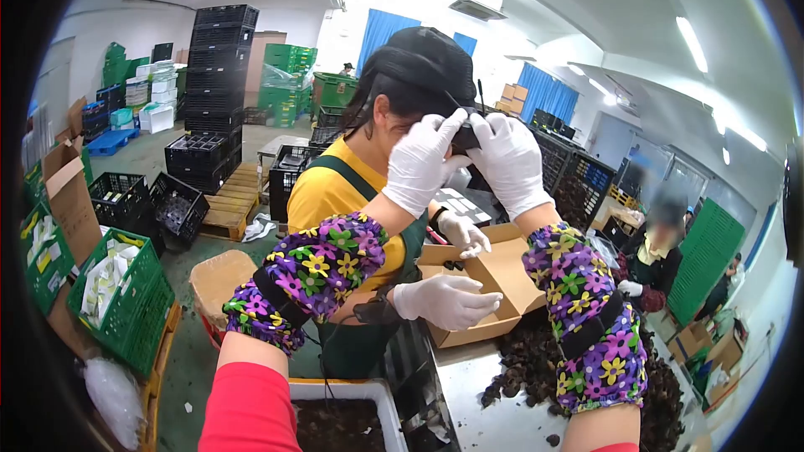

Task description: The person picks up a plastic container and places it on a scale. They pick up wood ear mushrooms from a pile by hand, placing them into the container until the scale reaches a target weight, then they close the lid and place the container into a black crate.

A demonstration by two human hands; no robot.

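Both white-gloved hands are up at head height: left hand [421,163] and right hand [509,161] pinch a small black device [466,137] between their fingertips, best kept level, near a co-worker's black cap [427,59]

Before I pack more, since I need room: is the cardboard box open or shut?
Open: the cardboard box has its flaps spread, showing its bare inside.

A green crate [126,301] of white packets is sitting at the left. Black crates [219,59] are standing stacked beside a wooden pallet [230,205]. An open cardboard box [494,280] is lying at the steel table's [494,423] near edge, with dark pieces [528,356] heaping beside it.
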